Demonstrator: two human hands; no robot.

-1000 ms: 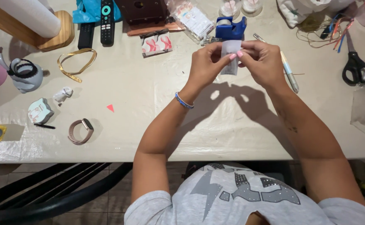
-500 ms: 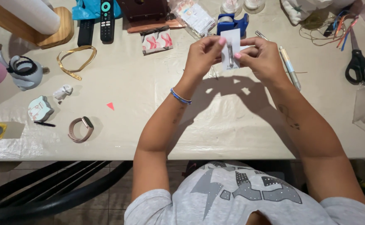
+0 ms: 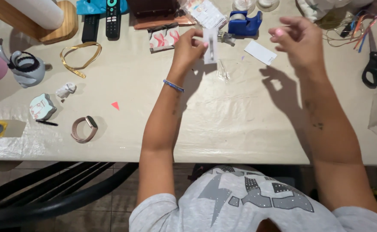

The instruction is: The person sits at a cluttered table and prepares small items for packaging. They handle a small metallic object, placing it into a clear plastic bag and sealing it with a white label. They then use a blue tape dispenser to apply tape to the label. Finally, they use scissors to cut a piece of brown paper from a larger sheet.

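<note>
Head view: right hand (image 3: 298,41) has left the left hand's (image 3: 188,49) card (image 3: 211,46).

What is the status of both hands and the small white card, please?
Left hand pinching small white card, upright. Right hand open, empty, raised above table. White slip lying flat between them.

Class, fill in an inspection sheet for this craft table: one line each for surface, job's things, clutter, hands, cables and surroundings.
Surface: pale table under a wrinkled clear cover.
Job's things: small white card pinched upright; white slip and clear wrapper lying flat.
Clutter: blue tape dispenser, scissors, remote, gold ribbon, pink watch.
Hands: left hand holds the card; right hand open, empty, raised.
Cables: coloured cords, far right.
Surroundings: black chair below the table edge.
</note>
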